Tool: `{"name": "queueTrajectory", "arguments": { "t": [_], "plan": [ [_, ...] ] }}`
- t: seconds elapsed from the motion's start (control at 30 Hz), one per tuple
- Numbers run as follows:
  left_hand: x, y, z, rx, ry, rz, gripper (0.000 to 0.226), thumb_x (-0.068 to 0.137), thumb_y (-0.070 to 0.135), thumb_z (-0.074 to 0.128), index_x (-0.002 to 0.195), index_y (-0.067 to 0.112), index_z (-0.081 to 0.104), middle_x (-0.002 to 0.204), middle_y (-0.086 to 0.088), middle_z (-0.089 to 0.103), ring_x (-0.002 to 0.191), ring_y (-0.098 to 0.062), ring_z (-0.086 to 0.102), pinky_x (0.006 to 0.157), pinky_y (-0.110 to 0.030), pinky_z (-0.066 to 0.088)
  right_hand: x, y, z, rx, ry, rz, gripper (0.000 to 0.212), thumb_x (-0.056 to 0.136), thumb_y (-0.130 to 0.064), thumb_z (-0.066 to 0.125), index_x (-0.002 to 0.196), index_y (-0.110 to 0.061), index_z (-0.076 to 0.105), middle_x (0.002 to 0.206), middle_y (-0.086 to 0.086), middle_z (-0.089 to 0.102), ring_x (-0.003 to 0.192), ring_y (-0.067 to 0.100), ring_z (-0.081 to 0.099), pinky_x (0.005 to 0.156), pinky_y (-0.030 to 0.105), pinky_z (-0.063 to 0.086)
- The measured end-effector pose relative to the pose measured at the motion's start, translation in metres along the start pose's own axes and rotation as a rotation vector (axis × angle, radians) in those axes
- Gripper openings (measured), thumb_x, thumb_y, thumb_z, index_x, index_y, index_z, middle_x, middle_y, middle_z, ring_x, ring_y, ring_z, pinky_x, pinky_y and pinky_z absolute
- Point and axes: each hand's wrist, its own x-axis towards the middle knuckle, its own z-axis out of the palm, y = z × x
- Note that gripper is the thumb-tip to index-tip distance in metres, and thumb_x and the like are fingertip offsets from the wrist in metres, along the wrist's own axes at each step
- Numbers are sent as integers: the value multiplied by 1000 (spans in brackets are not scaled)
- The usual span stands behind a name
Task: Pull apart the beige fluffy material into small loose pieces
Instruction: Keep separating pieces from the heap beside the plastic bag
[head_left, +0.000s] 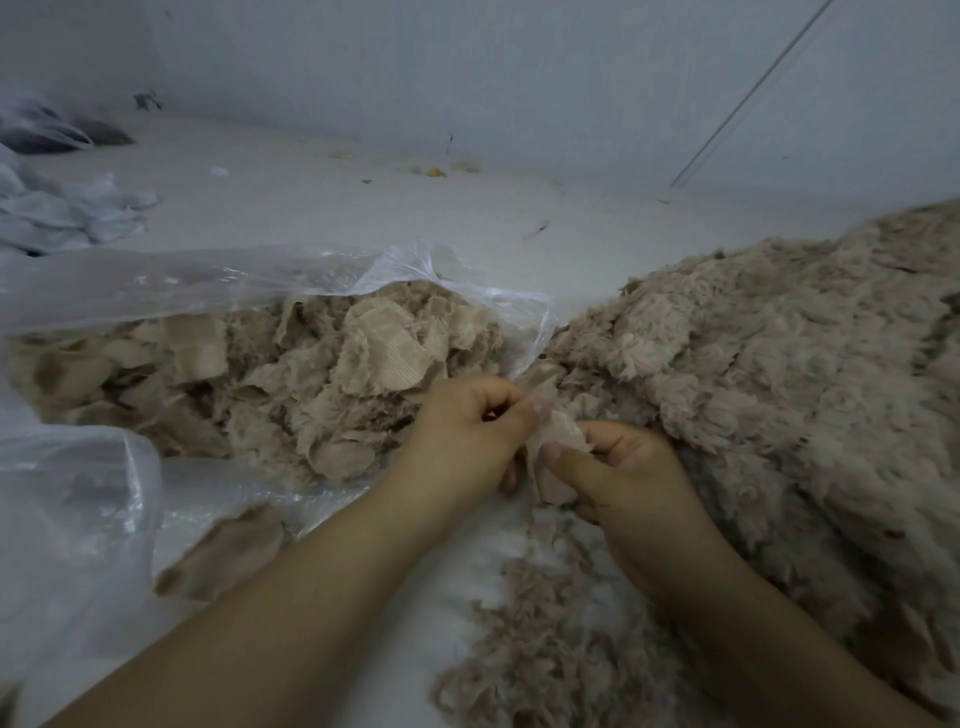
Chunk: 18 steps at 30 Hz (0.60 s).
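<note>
The left hand and right hand sit close together, nearly touching, and both pinch the same small beige scrap. The left hand's fingers are curled, its thumb and forefinger nipping the scrap's upper edge. The right hand's thumb lies flat across the scrap's lower part, with the other fingers folded under it. The scrap shows its flat woven backing rather than its fluffy side, and its lower end hangs down between the two hands.

Right of the right hand, touching its knuckles, lies the fleece, a big heap of beige fluffy material that runs off toward the far right. Whether the scrap is still joined to it cannot be told.

Below the hands, between the forearms and along the right forearm, loose fluff lies scattered in small tufts on the pale floor.

Left of the left hand and just beyond it, a clear bag lies open on its side, its mouth reaching almost to the hands. Inside is a pile of beige pieces, some fluffy, some showing woven backing. One torn piece lies outside the bag, under the left forearm's far side.

Far to the left, well apart from the hands, lies a crumpled white cloth. Beyond the hands, a pale wall meets the floor, with a few small crumbs at its foot.
</note>
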Motion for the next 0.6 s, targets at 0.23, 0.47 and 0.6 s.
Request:
{"name": "queueTrajectory", "arguments": {
  "t": [0.23, 0.47, 0.6],
  "plan": [
    [3, 2, 8, -46, 54, -9, 23, 85, 11, 73, 62, 11, 73, 54, -4, 66, 47, -9, 57, 47, -21, 45, -1, 1, 1, -9, -37, -5, 15, 83, -24, 68, 87, -14, 77, 78, 23, 70, 69, 28, 63, 64, 35, 52],
    [8, 3, -19, -19, -98, -12, 27, 80, 10, 74, 56, 12, 62, 42, 2, 47, 36, -8, 36, 39, -15, 30, -1, -8, 2, 243, 47, 98, 36, 98, -7, 52, 67, -12, 70, 54, 0, 60, 38, 1, 50, 37, 13, 37],
    [-5, 11, -38, 329, -796, -97, 22, 73, 30, 83, 66, 13, 71, 47, -4, 54, 40, -15, 41, 43, -19, 32, 0, -8, 1, 207, 87, 120, 38, 97, -16, 56, 60, -18, 64, 50, -3, 49, 36, 3, 33, 37, 16, 29]
  ]
}}
